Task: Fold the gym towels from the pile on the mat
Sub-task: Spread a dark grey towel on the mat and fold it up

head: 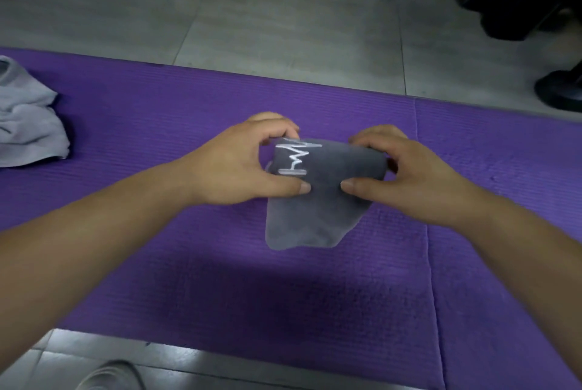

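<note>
Charcoal-grey terry, a gym towel (318,200) with a white stitched logo (297,158), is lying at the centre of the frame on the purple mat (189,279), and both hands are working it. The step in hand looks like the final fold or roll: the far part is bunching into a thick bundle while a single flap is trailing toward the lower middle of the frame.

The left hand (233,166) is gripping the bundle's left end, with its fingers curling over the far edge and its thumb pressing the near face. The right hand (409,178) is mirroring it on the right end, so each is holding the towel in a narrow clasp. Both forearms are reaching in from the lower corners.

The next move probably calls for bringing the bundle over the loose flap while keeping the edges level. A crumpled pale-grey towel pile (28,128) is waiting at the left edge.
</note>
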A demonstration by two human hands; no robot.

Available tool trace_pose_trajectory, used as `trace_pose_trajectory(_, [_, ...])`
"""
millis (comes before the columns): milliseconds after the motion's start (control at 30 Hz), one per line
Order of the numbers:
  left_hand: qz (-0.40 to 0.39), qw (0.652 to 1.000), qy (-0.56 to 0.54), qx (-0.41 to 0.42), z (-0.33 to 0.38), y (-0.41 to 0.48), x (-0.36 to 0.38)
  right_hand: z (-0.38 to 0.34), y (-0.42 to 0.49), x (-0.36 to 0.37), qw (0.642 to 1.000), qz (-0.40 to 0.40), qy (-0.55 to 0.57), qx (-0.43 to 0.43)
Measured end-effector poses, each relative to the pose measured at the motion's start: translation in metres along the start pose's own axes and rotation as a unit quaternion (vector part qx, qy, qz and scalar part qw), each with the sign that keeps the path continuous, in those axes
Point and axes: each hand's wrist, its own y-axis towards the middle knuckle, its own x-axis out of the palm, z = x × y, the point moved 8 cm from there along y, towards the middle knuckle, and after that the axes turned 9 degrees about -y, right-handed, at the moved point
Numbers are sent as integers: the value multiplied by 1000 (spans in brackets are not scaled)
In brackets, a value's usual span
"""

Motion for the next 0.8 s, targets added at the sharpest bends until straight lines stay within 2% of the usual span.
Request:
trace_pose_trajectory(100, [-7,986,-160,-38,-3,-2,7,3,1,3,989,-17,143,40])
trace_pose_trajectory(233, [38,956,-267,-113,-26,8,17,21,11,18,954,60,276,102])
trace_pose_trajectory(300, [70,931,-312,-177,-54,18,27,34,19,37,920,57,358,150])
trace_pose_trajectory(367, [117,906,-328,-240,-89,29,36,52,30,59,897,42,393,197])
trace_pose_trajectory(500, [189,884,-306,-298,-142,42,40,97,54,84,913,70,308,257])
trace_pose_trajectory(600, [203,898,-249,-300,-152,48,30,110,65,83,916,112,267,276])
trace_pose_trajectory(733, [144,935,-120,-302,-145,32,33,102,53,90,938,108,198,263])
trace_pose_trajectory(800, [94,937,-131,-310,-142,15,47,102,39,94,948,102,130,271])
